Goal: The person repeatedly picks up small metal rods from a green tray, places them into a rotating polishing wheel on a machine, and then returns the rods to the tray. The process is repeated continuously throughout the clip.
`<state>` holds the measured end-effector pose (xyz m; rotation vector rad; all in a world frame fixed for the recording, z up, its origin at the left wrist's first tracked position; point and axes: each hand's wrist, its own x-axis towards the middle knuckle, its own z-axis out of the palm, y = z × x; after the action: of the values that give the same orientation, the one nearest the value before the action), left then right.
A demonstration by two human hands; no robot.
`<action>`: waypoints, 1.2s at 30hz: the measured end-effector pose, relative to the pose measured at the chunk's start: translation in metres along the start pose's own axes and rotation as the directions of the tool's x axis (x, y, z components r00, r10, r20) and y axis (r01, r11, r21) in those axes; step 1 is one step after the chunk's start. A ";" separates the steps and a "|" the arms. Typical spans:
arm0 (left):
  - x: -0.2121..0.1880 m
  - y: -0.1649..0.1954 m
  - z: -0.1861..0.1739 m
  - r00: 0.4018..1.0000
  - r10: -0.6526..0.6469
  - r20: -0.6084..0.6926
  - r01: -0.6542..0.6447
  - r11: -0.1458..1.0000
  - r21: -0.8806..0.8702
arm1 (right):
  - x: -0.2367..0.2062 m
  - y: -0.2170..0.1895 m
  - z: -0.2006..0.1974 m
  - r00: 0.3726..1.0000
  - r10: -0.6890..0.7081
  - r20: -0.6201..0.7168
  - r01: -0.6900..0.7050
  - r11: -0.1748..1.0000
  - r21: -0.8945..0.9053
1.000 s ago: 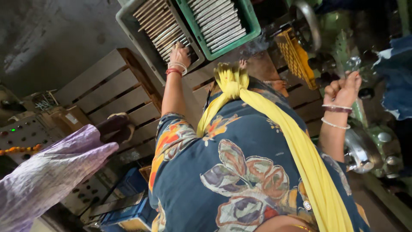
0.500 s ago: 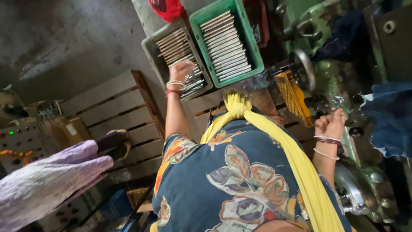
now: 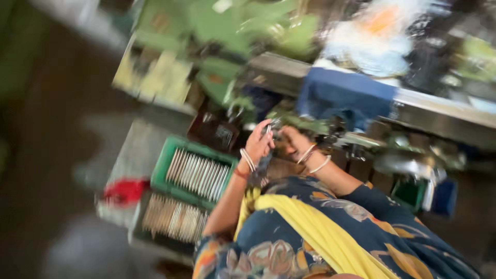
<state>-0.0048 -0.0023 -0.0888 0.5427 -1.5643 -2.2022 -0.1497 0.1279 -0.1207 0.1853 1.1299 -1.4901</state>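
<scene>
Neither of my hands is in view. A co-worker in a blue floral garment with a yellow scarf fills the lower right, seen from behind. The co-worker's two hands, one beside the other, meet close together in front of a green machine, with bangles on both wrists. A small metal piece seems to sit between their fingers, but blur hides the details.
A green crate of upright metal plates stands left of the co-worker, with a grey crate of similar plates below it. A red cloth lies beside them. A blue cloth hangs over the machine bench.
The view has swung sharply and blurred. The purple-sleeved arm at lower left has left the frame. The co-worker's hand has come off the crate and joined the other hand at the machine.
</scene>
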 end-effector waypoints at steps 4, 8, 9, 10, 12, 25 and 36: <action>0.016 0.017 0.051 0.953 -0.279 0.115 0.292 0.949 -0.116 | -0.020 -0.001 -0.017 0.982 -0.110 0.154 0.080 0.979 0.187; 0.030 0.009 0.067 0.912 -0.352 0.210 0.393 0.898 -0.198 | -0.036 -0.011 -0.035 0.971 -0.238 0.032 0.228 0.955 0.188; 0.034 0.002 0.070 0.902 -0.363 0.232 0.412 0.885 -0.217 | -0.038 -0.015 -0.039 0.857 -0.513 -0.046 0.510 0.858 -0.069; 0.036 -0.002 0.074 0.892 -0.374 0.253 0.432 0.870 -0.237 | -0.042 -0.019 -0.041 0.664 -0.746 -0.047 0.692 0.638 -0.338; 0.044 -0.015 0.081 0.870 -0.408 0.278 0.478 0.837 -0.266 | -0.047 -0.025 -0.048 0.413 -0.911 0.010 0.701 0.311 -0.641; 0.054 -0.020 0.105 0.893 -0.416 0.170 0.448 0.860 -0.246 | -0.036 -0.014 -0.066 0.474 -0.880 -0.019 0.836 0.457 -0.304; 0.033 -0.029 0.113 0.764 0.468 0.444 -0.507 0.011 0.862 | -0.056 -0.020 -0.084 0.984 -0.029 0.175 0.026 0.999 0.020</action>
<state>-0.0936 0.0802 -0.0850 0.1388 -2.5417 -0.4104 -0.1894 0.2223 -0.1157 0.0489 0.9818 -1.5102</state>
